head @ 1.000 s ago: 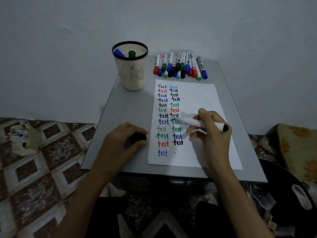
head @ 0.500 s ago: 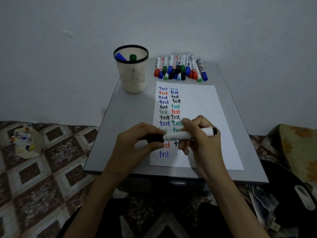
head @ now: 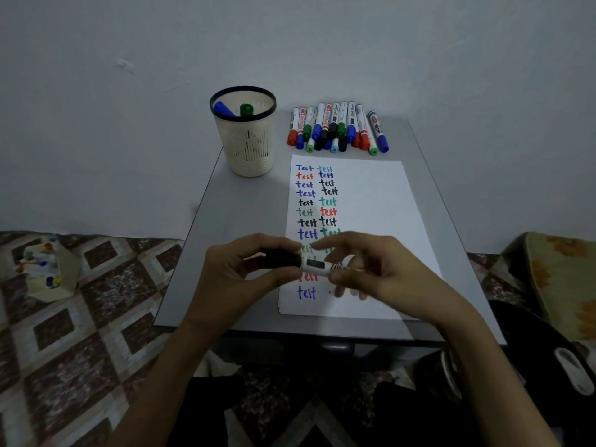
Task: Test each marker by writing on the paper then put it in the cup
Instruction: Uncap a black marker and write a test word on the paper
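Grey table (head: 245, 221), patterned floor (head: 96, 333) (diamonds), yellow cushion (head: 561, 279)

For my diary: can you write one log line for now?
left hand: pinches black cap of white plastic marker | right hand: holds barrel | over white paper sheet | not yet in beige mesh cup

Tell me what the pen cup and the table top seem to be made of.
The pen cup looks like matte cream plastic with a black rim: thin moulded slits pierce its wall. The table top seems smooth grey laminate or painted metal; its even, dull surface leaves this open.
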The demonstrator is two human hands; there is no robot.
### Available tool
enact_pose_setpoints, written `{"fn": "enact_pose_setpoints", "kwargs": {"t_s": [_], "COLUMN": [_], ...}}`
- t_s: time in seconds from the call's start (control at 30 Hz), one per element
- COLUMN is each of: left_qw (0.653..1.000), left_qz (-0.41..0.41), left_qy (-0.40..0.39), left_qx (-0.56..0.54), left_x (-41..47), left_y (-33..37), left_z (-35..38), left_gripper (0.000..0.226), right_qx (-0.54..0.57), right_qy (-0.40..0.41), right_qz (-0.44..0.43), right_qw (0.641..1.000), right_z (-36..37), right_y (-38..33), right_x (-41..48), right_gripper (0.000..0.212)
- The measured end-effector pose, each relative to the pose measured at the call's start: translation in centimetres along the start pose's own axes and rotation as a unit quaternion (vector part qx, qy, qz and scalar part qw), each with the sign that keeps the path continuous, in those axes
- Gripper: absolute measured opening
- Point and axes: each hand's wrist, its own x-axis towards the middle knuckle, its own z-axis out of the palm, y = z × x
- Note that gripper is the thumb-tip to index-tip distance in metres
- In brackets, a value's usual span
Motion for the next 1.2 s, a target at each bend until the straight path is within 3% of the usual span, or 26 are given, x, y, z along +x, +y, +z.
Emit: {"fn": "enact_pose_setpoints", "kwargs": {"t_s": [0.1, 0.2, 0.27, 0.43, 0.5, 0.63, 0.8, 1.0, 1.1, 1.2], "left_qw": [1.0, 1.0, 0.998, 0.994, 0.993, 0.993, 0.992, 0.993, 0.992, 0.968], "left_qz": [0.0, 0.018, 0.046, 0.074, 0.078, 0.085, 0.089, 0.079, 0.031, 0.013], "left_qy": [0.012, 0.021, 0.022, 0.019, 0.022, 0.02, 0.018, 0.01, 0.019, 0.023], "left_qx": [0.002, 0.012, 0.044, 0.078, 0.084, 0.077, 0.082, 0.089, 0.121, 0.248], "left_x": [-0.1, -0.2, -0.2, -0.5, -0.7, -0.9, -0.8, -0.3, 0.4, 0.8], "left_y": [0.2, 0.2, 0.2, -0.3, -0.6, -0.7, -0.7, -0.3, -0.5, -2.1], "left_z": [0.7, 1.5, 1.8, 1.8, 1.9, 2.3, 2.4, 2.0, 0.7, -2.1], "left_gripper": [0.027, 0.025, 0.024, 0.024, 0.024, 0.025, 0.023, 0.024, 0.037, 0.043], "right_qx": [-0.165, -0.293, -0.345, -0.392, -0.399, -0.392, -0.359, -0.358, -0.318, -0.148], "right_qy": [-0.002, 0.056, 0.095, 0.153, 0.171, 0.225, 0.259, 0.276, 0.197, 0.115], "right_qz": [-0.014, 0.017, 0.058, 0.065, 0.054, -0.003, -0.041, -0.06, -0.037, -0.02], "right_qw": [0.986, 0.954, 0.932, 0.905, 0.899, 0.892, 0.896, 0.89, 0.927, 0.982], "right_z": [0.7, 1.9, 2.7, 3.4, 3.7, 5.1, 5.7, 5.9, 4.5, 1.9], "right_y": [-0.5, -1.2, -1.8, -1.9, -1.5, -0.7, 0.4, 0.7, -0.6, -1.7], "right_x": [0.3, 0.6, 0.7, 1.0, 0.9, 1.3, 1.5, 1.9, 3.0, 5.6], "right_gripper": [0.02, 0.072, 0.089, 0.083, 0.084, 0.06, 0.052, 0.058, 0.054, 0.018]}}
